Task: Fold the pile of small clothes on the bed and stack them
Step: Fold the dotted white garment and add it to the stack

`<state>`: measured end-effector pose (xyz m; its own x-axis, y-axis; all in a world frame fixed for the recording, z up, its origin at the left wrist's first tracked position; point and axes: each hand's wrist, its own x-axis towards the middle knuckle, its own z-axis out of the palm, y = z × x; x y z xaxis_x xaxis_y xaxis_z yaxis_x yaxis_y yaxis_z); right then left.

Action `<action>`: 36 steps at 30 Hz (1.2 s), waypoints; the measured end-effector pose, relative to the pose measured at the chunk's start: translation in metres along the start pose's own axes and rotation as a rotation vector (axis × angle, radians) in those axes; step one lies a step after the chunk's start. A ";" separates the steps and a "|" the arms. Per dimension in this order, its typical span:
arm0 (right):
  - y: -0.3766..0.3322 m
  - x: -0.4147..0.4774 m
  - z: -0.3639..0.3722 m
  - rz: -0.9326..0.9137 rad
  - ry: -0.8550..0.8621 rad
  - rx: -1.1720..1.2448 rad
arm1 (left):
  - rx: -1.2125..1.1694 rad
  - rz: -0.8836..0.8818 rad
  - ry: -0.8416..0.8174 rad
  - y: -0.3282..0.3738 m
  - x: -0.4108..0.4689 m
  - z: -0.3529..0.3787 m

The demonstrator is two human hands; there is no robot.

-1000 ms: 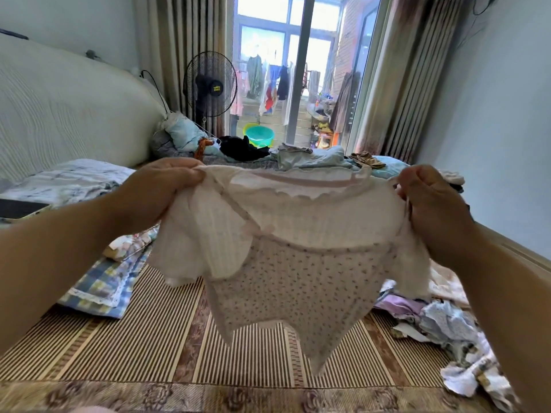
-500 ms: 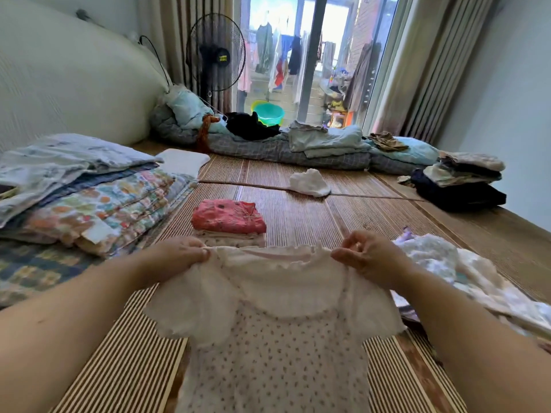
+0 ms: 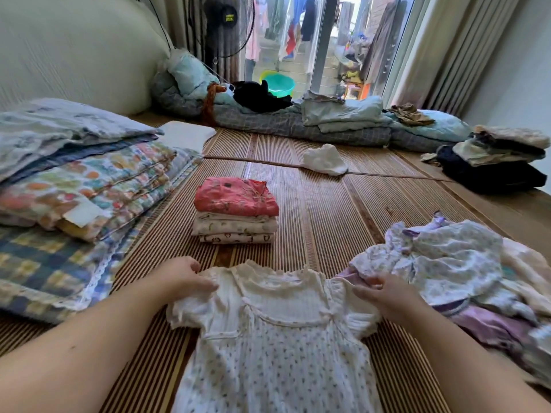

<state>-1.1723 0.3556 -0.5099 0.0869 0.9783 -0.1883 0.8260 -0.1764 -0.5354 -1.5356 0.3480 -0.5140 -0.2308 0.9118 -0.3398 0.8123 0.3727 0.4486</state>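
The small white dotted cotton dress (image 3: 277, 338), held aloft a second ago, now lies flat on the striped woven bed mat (image 3: 328, 204), just nearer than the red-topped folded stack (image 3: 235, 210) — left hand (image 3: 185, 278) and right hand (image 3: 384, 293) each pinch a shoulder. Folding can likely begin.

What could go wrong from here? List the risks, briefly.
1. The right hand pinches the dress right beside the unfolded pile; folding that side might drag loose clothes in.
2. Both sleeves lie ruffled, so folding now may trap creases.
3. The folded stack is several pieces high; a careless drop could topple it.
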 end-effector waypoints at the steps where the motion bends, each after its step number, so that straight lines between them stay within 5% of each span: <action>1: 0.005 -0.008 0.002 0.011 -0.058 -0.017 | 0.044 -0.029 -0.005 -0.003 -0.003 0.000; 6: 0.016 -0.024 0.019 0.130 0.041 0.022 | -0.027 -0.202 0.038 -0.023 -0.018 0.000; 11: 0.007 -0.028 0.004 0.204 0.181 0.633 | -0.438 -0.123 0.199 -0.024 -0.033 0.002; 15: -0.016 -0.033 0.007 0.062 0.275 0.463 | -0.578 0.014 0.234 0.005 -0.046 0.002; 20: -0.057 -0.040 0.029 -0.064 -0.238 0.429 | -0.509 0.198 -0.357 0.057 -0.064 0.024; 21: -0.057 -0.038 0.031 -0.079 -0.237 0.365 | -0.436 0.227 -0.353 0.063 -0.064 0.029; 25: -0.038 -0.015 0.032 -0.082 0.161 0.086 | -0.275 0.195 0.146 0.054 -0.034 0.038; 27: -0.032 -0.007 0.034 -0.041 0.134 0.079 | -0.193 0.097 0.200 0.042 -0.021 0.039; 30: -0.034 0.001 0.046 -0.026 0.012 -0.035 | -0.221 0.059 0.062 0.038 -0.012 0.041; 34: -0.040 0.010 0.048 -0.006 -0.033 -0.020 | -0.744 -0.086 -0.333 0.055 -0.015 0.019; 36: -0.040 0.013 0.047 -0.004 -0.050 -0.019 | -0.786 -0.122 -0.348 0.055 -0.013 0.013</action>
<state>-1.2297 0.3700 -0.5295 0.0562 0.9721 -0.2276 0.8370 -0.1701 -0.5201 -1.4810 0.3541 -0.4953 -0.0104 0.8010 -0.5985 0.1575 0.5924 0.7901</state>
